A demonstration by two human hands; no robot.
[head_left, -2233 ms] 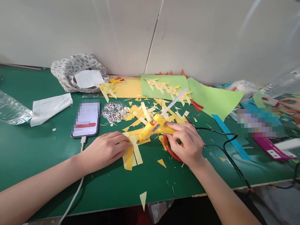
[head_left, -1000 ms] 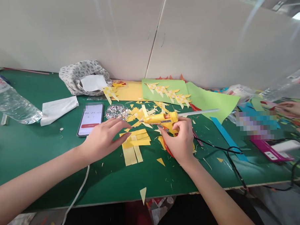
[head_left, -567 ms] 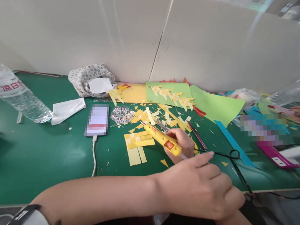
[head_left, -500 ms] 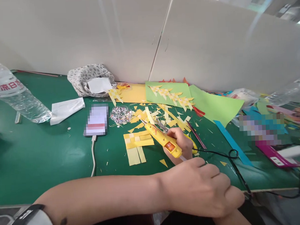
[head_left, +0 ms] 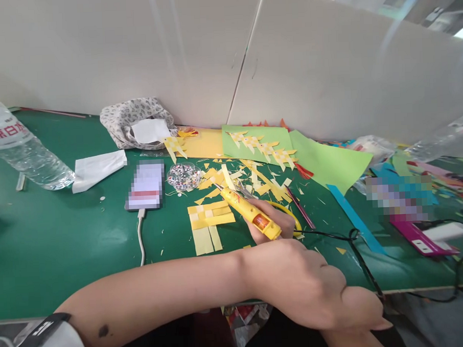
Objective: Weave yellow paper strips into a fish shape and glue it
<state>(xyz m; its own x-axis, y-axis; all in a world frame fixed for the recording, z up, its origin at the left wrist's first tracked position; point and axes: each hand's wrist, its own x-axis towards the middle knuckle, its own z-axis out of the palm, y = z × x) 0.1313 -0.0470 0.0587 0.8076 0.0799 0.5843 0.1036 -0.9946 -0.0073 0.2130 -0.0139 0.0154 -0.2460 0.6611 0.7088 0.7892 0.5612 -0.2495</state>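
Observation:
A yellow hot glue gun (head_left: 250, 211) is gripped in my right hand (head_left: 274, 223), its nozzle pointing up and left over paper scraps. My left hand (head_left: 316, 285) lies across my right forearm, back up and fingers curled; what the fingers close on is hidden. Left of the glue gun, a woven yellow paper piece (head_left: 207, 228) with loose strips lies flat. Scissors (head_left: 300, 219) with a yellow handle are partly hidden behind my right hand. Yellow paper offcuts (head_left: 216, 176) lie about the nozzle. Finished woven paper fish (head_left: 263, 147) rest on a green sheet.
A phone (head_left: 145, 185) on a white cable, a round bead case (head_left: 184, 176) and a tilted water bottle (head_left: 27, 146) are to the left. Right are a blue strip (head_left: 356, 219), a purple object (head_left: 420, 237) and black cord. A cloth pouch (head_left: 137, 121) stands by the wall.
My left hand has slid slightly right and down along my right forearm, with a fingertip now showing. The glue gun stays in my right hand. The view has shifted a little.

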